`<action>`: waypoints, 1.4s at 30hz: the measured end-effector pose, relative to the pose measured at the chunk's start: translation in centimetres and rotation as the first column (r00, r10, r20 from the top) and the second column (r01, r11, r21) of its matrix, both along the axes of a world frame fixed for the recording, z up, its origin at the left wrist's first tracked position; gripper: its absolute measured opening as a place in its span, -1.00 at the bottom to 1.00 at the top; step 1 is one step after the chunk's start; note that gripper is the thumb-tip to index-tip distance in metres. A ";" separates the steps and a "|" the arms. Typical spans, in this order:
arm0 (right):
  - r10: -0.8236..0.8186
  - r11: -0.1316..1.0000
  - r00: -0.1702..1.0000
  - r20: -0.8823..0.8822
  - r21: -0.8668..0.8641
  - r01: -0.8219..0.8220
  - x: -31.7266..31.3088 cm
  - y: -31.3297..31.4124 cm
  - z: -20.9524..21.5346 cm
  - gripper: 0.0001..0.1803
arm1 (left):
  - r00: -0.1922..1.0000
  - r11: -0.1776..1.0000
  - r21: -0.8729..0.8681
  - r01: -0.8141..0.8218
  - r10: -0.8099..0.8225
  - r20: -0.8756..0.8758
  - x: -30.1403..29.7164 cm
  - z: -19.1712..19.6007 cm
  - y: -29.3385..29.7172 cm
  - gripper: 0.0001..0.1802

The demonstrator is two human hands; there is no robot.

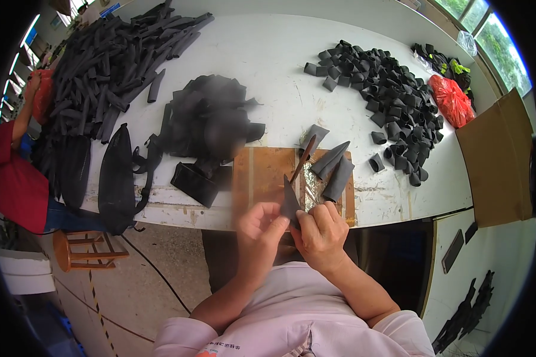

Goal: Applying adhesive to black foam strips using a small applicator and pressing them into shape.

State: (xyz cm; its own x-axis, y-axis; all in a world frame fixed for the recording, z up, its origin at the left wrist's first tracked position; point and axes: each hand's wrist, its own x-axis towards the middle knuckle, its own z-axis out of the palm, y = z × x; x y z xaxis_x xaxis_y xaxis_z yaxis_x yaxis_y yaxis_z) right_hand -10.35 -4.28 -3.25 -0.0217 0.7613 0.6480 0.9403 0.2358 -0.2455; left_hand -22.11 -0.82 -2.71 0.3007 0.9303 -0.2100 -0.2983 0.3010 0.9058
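Just over the table's front edge, both my hands hold one dark fabric piece (290, 205), its pointed end upward. My right hand (323, 235) is closed, its thumb and fingers pinching the piece's lower right side. My left hand (259, 235), slightly blurred, has curled fingers and a thumb against the left side. Right behind the piece, a thin brown stick (302, 162) slants up over the brown board (259, 172). Several flattened dark fabric tubes (338, 178) lie on the board's right part, beside a strip of clear tape.
A heap of long dark strips (101, 77) covers the table's far left. Black fabric pieces (202, 113) are piled left of the board. Many short dark tubes (393, 101) spread at right, near a red plastic bag (451, 100) and cardboard (495, 160). A person in a red sleeve (18, 178) sits left.
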 end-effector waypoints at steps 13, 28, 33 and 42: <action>0.162 0.953 0.921 -0.355 -0.188 -0.240 0.5 0.7 1.2 -0.81 | 0.792 0.731 0.670 0.125 0.334 -0.511 0.5 -1.5 -0.5 -0.94; -0.319 0.723 -0.213 -0.924 -0.092 -0.684 1.6 1.0 -1.1 -0.89 | 0.994 0.986 -0.129 0.104 -0.105 -0.004 -1.1 -0.8 2.6 -0.75; -0.300 0.680 -0.237 -0.924 -0.033 -0.733 0.8 1.2 -0.8 -0.81 | 0.894 0.821 0.555 -0.136 0.343 -0.288 0.8 -2.8 1.6 -0.75; -0.147 0.719 -0.290 -0.946 0.099 -0.688 1.3 0.7 -0.3 -0.81 | 0.795 0.887 -0.070 0.457 -0.372 0.478 -1.5 1.1 2.3 -0.56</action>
State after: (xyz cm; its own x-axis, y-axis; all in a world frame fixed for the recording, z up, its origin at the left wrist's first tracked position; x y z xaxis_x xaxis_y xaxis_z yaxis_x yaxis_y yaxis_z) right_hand -9.09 -3.62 -3.53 -0.0864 0.9908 -0.1041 -0.5979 -0.1351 -0.7901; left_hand -23.60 1.43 -1.62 0.7480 0.6554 -0.1049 -0.4604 0.6262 0.6292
